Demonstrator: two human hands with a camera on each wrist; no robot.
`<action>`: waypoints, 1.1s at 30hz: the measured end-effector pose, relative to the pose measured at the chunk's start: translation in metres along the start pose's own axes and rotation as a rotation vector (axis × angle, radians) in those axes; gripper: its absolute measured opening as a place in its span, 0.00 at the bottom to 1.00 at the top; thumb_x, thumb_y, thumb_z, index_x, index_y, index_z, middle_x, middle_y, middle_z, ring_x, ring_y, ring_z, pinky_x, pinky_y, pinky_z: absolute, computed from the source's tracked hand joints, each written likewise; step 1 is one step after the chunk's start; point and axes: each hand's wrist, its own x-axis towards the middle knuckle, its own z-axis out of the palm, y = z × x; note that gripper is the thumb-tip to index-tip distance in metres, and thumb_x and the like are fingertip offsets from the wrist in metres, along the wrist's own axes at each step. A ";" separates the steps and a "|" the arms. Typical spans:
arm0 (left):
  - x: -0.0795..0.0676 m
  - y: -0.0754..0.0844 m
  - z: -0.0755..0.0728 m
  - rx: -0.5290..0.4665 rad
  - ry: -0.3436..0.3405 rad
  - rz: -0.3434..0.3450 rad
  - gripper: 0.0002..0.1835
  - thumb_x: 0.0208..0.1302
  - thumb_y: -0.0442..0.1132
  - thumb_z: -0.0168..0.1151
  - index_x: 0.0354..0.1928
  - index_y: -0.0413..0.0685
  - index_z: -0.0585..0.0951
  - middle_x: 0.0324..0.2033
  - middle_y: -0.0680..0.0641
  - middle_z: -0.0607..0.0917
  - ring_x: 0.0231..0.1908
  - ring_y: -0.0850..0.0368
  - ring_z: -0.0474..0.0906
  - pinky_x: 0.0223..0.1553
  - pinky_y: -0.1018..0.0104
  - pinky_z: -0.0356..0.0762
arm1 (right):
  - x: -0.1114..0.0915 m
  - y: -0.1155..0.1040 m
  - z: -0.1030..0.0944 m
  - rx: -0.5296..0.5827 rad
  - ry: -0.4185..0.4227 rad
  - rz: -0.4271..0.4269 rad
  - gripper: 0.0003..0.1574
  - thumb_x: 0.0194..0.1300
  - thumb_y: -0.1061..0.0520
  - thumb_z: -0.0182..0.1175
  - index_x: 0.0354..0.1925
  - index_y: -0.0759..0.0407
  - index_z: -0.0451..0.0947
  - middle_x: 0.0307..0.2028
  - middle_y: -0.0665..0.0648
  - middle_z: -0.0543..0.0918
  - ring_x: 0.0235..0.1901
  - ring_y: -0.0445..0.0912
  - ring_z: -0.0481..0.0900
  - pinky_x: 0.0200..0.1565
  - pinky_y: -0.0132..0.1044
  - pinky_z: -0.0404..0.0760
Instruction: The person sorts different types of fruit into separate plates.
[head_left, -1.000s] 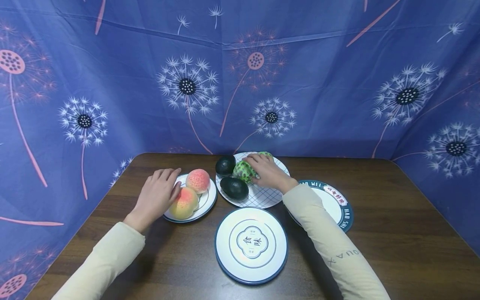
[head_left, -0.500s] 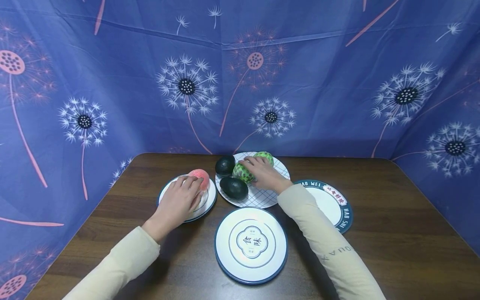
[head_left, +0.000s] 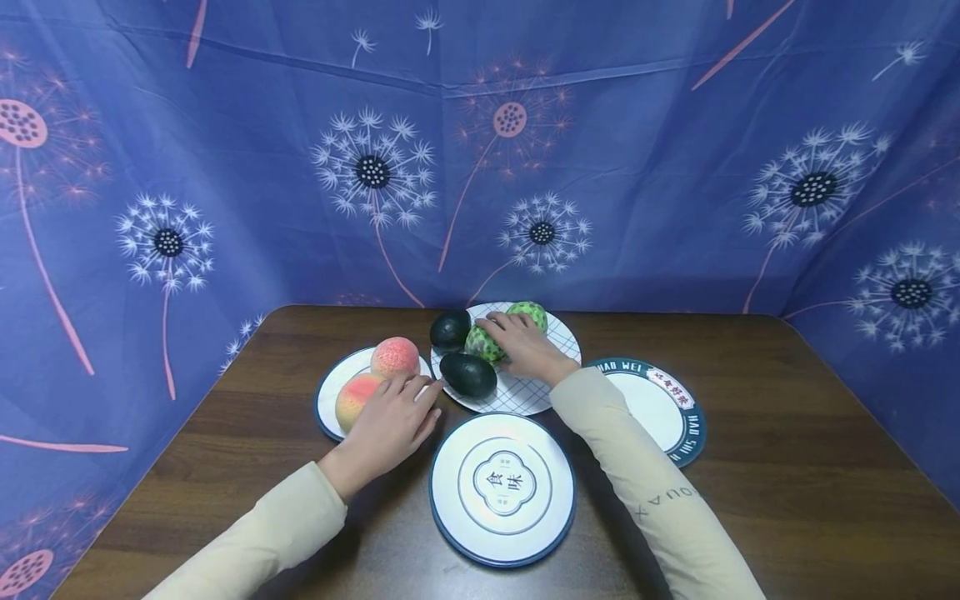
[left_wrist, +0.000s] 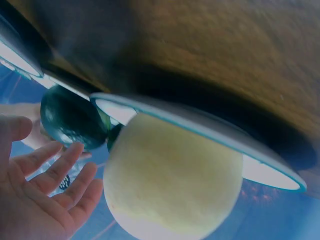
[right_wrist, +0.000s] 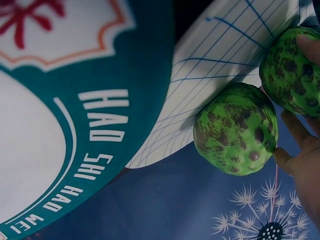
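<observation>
My left hand (head_left: 393, 421) hovers at the front right of a small white plate (head_left: 327, 408). That plate bears two peaches, one pinkish (head_left: 395, 357) and one yellow-red (head_left: 354, 400). The left wrist view shows its fingers (left_wrist: 65, 165) spread, holding nothing, beside the yellow peach (left_wrist: 175, 175). On the checkered plate (head_left: 528, 396), my right hand (head_left: 528, 348) grips a bumpy green custard apple (right_wrist: 292, 70) between thumb and fingers. A second custard apple (right_wrist: 237, 130) lies close by its fingers. Two dark avocados (head_left: 468, 375) sit at that plate's left side.
A stack of white plates (head_left: 502, 533) with blue rims stands at the front middle of the wooden table (head_left: 810, 433). To the right lies a teal-rimmed plate (head_left: 693, 429), partly under the right sleeve (head_left: 660, 492). A blue dandelion cloth (head_left: 645, 167) hangs behind.
My left hand has swept rightward across the peaches to the plate's front right, uncovering both. The right hand has shifted slightly left, and more of the rear custard apple shows.
</observation>
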 end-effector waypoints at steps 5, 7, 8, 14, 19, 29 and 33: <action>-0.001 0.007 0.005 0.026 -0.028 0.029 0.25 0.59 0.50 0.58 0.57 0.51 0.73 0.51 0.47 0.79 0.54 0.51 0.72 0.56 0.55 0.71 | 0.002 -0.001 0.001 -0.002 -0.010 0.003 0.53 0.49 0.55 0.69 0.68 0.54 0.53 0.65 0.60 0.62 0.64 0.55 0.60 0.65 0.57 0.54; -0.002 0.009 0.008 0.034 -0.034 0.049 0.25 0.60 0.51 0.57 0.58 0.51 0.73 0.51 0.47 0.79 0.53 0.52 0.73 0.56 0.55 0.71 | 0.003 -0.002 0.002 -0.003 -0.013 0.006 0.53 0.49 0.54 0.69 0.68 0.54 0.53 0.65 0.59 0.61 0.64 0.55 0.60 0.66 0.57 0.53; -0.002 0.009 0.009 0.032 -0.037 0.058 0.25 0.60 0.51 0.57 0.58 0.51 0.73 0.51 0.47 0.79 0.53 0.52 0.73 0.56 0.56 0.71 | 0.003 -0.002 0.002 -0.003 -0.010 0.005 0.53 0.49 0.54 0.69 0.68 0.53 0.53 0.65 0.59 0.62 0.64 0.56 0.61 0.66 0.58 0.53; -0.005 0.013 0.015 0.014 -0.051 0.112 0.24 0.62 0.50 0.55 0.58 0.51 0.72 0.50 0.48 0.78 0.53 0.52 0.73 0.54 0.57 0.73 | 0.005 -0.002 0.004 0.006 0.007 0.000 0.53 0.48 0.54 0.70 0.68 0.53 0.54 0.64 0.58 0.63 0.62 0.56 0.63 0.66 0.58 0.52; -0.006 0.016 0.018 0.012 -0.108 0.130 0.25 0.63 0.51 0.53 0.60 0.51 0.71 0.52 0.48 0.78 0.53 0.52 0.72 0.54 0.56 0.73 | 0.006 -0.001 0.005 -0.007 0.017 -0.003 0.51 0.48 0.52 0.70 0.67 0.53 0.56 0.62 0.58 0.66 0.61 0.55 0.65 0.65 0.57 0.54; -0.008 0.019 0.021 -0.017 -0.189 0.150 0.27 0.63 0.52 0.53 0.62 0.53 0.67 0.53 0.50 0.77 0.55 0.54 0.71 0.56 0.57 0.72 | 0.004 -0.003 -0.001 0.002 0.015 -0.003 0.51 0.47 0.53 0.71 0.66 0.54 0.58 0.61 0.58 0.67 0.61 0.54 0.64 0.65 0.56 0.55; -0.008 0.020 0.021 -0.001 -0.197 0.152 0.27 0.63 0.52 0.53 0.63 0.53 0.67 0.53 0.50 0.77 0.55 0.54 0.71 0.55 0.57 0.72 | 0.004 -0.004 -0.006 0.006 0.016 0.006 0.51 0.47 0.52 0.71 0.66 0.55 0.57 0.61 0.59 0.67 0.61 0.54 0.64 0.65 0.57 0.56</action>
